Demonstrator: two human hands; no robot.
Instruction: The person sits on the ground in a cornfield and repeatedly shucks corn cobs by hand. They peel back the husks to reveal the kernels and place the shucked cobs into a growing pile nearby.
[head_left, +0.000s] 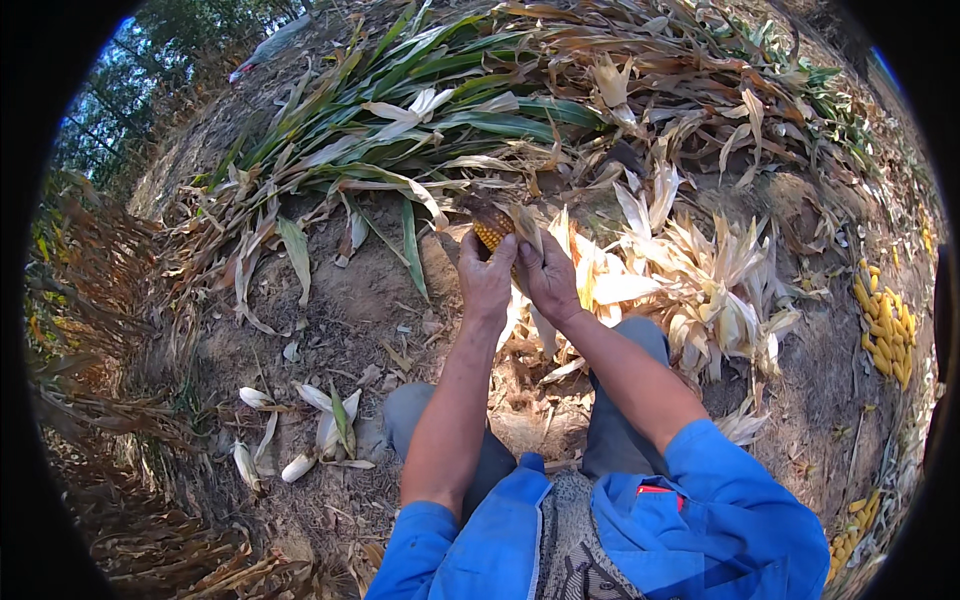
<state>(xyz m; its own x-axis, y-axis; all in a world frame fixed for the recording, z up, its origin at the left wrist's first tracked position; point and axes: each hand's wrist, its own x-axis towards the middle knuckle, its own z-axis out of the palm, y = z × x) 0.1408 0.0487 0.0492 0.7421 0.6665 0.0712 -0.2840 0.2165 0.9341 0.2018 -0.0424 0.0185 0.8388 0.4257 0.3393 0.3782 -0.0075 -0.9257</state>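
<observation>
Both my hands are together in front of me on an ear of corn (493, 227), whose yellow kernels show at its upper part, with dark silk at the tip. My left hand (486, 274) grips the ear from the left side. On the right, my right hand (550, 279) has its fingers closed on the pale dry husk (526, 227), which is peeled partly away from the ear. The ear's lower end is hidden behind my hands and the husk. Just right of my hands lies a heap of stripped dry husks (709, 289).
Cut corn stalks (450, 97) with green and brown leaves lie across the ground ahead. Several ears in pale husks (299, 467) lie at lower left. Piles of bare yellow ears (886, 326) are at far right. Dry standing plants (97, 262) edge the left.
</observation>
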